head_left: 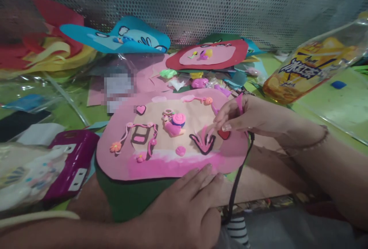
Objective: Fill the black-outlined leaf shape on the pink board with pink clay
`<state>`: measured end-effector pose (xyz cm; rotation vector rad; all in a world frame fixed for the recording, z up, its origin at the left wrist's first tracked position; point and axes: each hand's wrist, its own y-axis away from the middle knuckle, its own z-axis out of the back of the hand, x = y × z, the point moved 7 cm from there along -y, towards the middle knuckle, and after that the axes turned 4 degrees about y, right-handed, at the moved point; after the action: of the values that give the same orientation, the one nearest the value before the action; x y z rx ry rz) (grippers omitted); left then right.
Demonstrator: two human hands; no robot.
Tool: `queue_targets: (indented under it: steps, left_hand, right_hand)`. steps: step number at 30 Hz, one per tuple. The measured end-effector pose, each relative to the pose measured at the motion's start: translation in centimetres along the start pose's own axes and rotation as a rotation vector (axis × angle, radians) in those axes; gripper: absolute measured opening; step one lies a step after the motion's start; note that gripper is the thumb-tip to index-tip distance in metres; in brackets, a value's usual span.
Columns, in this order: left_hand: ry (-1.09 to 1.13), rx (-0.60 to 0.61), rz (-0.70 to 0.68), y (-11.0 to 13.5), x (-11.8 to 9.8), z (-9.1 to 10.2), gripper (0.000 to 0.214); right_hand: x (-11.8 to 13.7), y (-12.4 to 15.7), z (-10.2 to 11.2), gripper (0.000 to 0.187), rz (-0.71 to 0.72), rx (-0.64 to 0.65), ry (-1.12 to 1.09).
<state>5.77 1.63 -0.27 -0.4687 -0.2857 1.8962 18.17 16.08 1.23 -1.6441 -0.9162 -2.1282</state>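
Note:
A pink cloud-shaped paper craft (115,168) lies in front of me, its beige centre bearing a clay snail (175,122), clay flowers, a small pink shell (180,151) and black-outlined shapes. My left hand (189,203) rests flat on its lower edge, fingers stretched out. Over the right side is my right hand (244,117), thumb and fingertips drawn together above a red heart (224,133). A thin pink strip (240,102) sticks up from among its fingers; what the fingertips pinch is hidden. Pink strands rise from a black-outlined plant shape (204,141) beside the fingertips.
Behind the craft lie a red paper craft (207,63), a blue one (115,36) and small clay packets (199,83). A drink bottle (304,69) leans at right. A purple case (71,164) and plastic bags are at left. A perforated metal panel (201,4) stands behind.

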Motion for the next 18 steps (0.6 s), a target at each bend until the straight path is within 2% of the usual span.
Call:
queue_targets:
  steps: [2,3,7,10,18]
  left_hand:
    - [-0.021,-0.034,-0.013,0.0,-0.1,0.0,0.012]
    - [-0.032,-0.105,-0.014,0.0,-0.1,0.4,0.014]
    - [-0.040,0.028,-0.012,-0.1,0.0,-0.6,0.011]
    - [-0.032,0.003,-0.026,-0.1,-0.1,-0.4,0.012]
    - [-0.033,0.014,-0.019,-0.2,-0.1,0.1,0.015]
  right_hand:
    - [0.0,0.0,0.1,0.011,-0.005,-0.018,0.026]
    - [0.1,0.0,0.1,0.012,-0.001,-0.026,0.048]
    - [0.1,-0.1,0.4,0.022,0.020,-0.088,0.121]
    - [-0.1,-0.1,0.8,0.024,0.024,-0.154,0.142]
    - [-0.3,-0.1,0.5,0.016,-0.006,-0.057,0.061]
